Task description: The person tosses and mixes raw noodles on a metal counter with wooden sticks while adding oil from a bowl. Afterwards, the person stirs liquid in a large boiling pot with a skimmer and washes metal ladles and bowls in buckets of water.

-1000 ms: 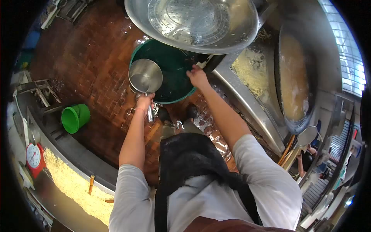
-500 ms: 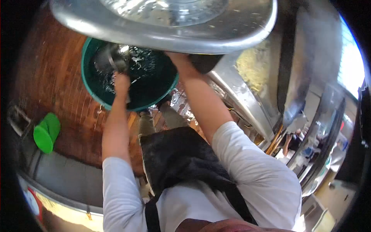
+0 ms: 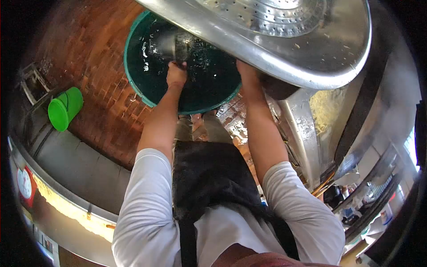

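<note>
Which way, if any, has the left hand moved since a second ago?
Yes: the left hand has moved inward, from outside the green tub to over its interior.

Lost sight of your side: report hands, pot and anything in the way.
Left hand gripping pot. Pot down inside green tub, blurred. Right hand mostly hidden behind steel basin, grip unclear. Basin hides part of tub.
</note>
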A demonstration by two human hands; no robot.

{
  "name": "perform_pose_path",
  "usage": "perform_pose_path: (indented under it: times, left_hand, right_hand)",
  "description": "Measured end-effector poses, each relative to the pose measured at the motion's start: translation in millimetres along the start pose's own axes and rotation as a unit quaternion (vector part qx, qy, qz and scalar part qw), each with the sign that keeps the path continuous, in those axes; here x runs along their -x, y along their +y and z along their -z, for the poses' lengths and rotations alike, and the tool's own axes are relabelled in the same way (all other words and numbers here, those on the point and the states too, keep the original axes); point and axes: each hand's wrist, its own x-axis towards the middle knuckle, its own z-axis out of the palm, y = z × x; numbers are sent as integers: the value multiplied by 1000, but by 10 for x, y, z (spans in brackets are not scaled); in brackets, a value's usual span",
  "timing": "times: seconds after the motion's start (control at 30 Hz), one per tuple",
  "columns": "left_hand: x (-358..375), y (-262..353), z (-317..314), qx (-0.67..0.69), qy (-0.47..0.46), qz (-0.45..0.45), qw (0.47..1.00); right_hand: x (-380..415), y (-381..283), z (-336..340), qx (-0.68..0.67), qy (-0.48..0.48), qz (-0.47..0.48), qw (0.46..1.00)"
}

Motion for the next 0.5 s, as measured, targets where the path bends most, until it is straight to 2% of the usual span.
perform_pose_path:
  times: [0.1, 0.13, 0.23, 0.3, 0.33, 0.4, 0.43, 0.47, 0.5]
  left_hand:
    - [-195, -318, -134, -186, 0, -184, 965]
    - [-246, -293, -112, -209, -60, -135, 967]
    - [-392, -276, -100, -152, -229, -105, 956]
    - [-251, -135, 20, -21, -277, 24, 960]
    - [-194, -42, 97, 46, -296, 88, 950]
    - [-345, -227, -8, -98, -301, 18, 949]
    - [-370, -269, 8, -115, -307, -5, 945]
    - [-396, -313, 23, -132, -312, -28, 941]
    - [-319, -320, 116, -94, -323, -37, 941]
  right_hand:
    - [-33, 131, -30, 9, -18, 3, 1000]
    - [-59, 167, -49, 12, -24, 5, 1000]
    - [-56, 119, -36, -14, -4, 4, 1000]
    - [-23, 110, -73, -33, 31, 15, 999]
    - [-50, 117, -70, 3, 21, 27, 999]
    - [-139, 88, 12, 107, -21, 48, 993]
    - [-213, -18, 131, 175, -54, 57, 981]
    - [-249, -138, 231, 137, -42, 73, 987]
    - [-233, -377, 399, 100, -31, 89, 990]
